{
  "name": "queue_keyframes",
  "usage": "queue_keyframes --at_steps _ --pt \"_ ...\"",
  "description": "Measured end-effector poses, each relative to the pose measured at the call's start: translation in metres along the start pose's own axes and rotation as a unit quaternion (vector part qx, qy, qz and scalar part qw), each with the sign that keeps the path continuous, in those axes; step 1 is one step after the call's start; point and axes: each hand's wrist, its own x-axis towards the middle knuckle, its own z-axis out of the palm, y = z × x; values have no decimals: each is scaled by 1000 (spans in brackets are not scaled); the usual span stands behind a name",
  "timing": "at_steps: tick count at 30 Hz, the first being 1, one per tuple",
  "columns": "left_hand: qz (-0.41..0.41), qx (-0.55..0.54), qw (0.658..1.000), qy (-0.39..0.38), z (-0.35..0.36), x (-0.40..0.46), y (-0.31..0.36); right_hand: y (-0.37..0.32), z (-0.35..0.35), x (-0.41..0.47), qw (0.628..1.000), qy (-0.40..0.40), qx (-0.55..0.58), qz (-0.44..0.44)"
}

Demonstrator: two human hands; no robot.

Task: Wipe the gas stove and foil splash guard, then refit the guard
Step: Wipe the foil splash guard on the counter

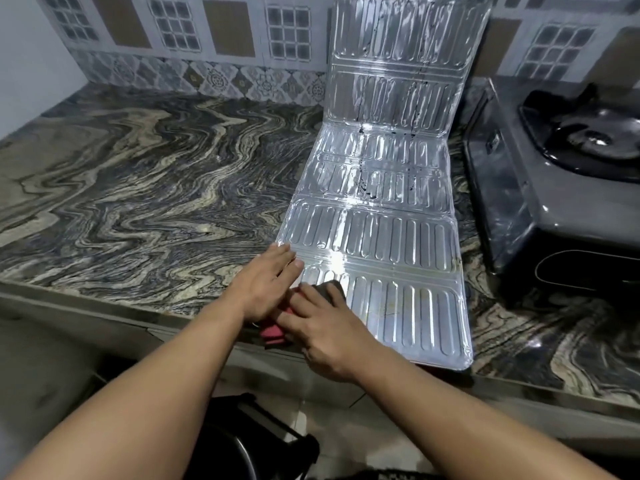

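The foil splash guard (381,216) lies unfolded on the marble counter, its far panels leaning up against the tiled wall, with dark grime streaks near its middle fold. My left hand (268,284) rests flat on the guard's near left corner, fingers together and spread forward. My right hand (322,327) presses a dark cloth with a red part (273,332) onto the guard's near left edge. The grey gas stove (540,188) stands to the right of the guard, its black burner well at the frame's right edge.
The marble counter (145,188) stretches left of the guard. A patterned tile wall (214,36) runs along the back. Below the counter's front edge sits a dark round object (239,441) on the floor.
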Motion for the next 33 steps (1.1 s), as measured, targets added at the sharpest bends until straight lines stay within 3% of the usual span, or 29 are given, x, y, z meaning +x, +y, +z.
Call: queue_keyframes --at_steps 11,20,25,33 --pt "60 158 986 1 11 -1 -15 66 -9 -96 979 -22 64 192" --pt "72 162 984 6 12 -3 -21 143 -17 -89 936 22 14 351" --pt "47 221 974 31 4 0 7 117 -5 -90 935 52 -12 351" --pt "20 177 983 43 41 12 44 33 7 -87 941 41 34 335"
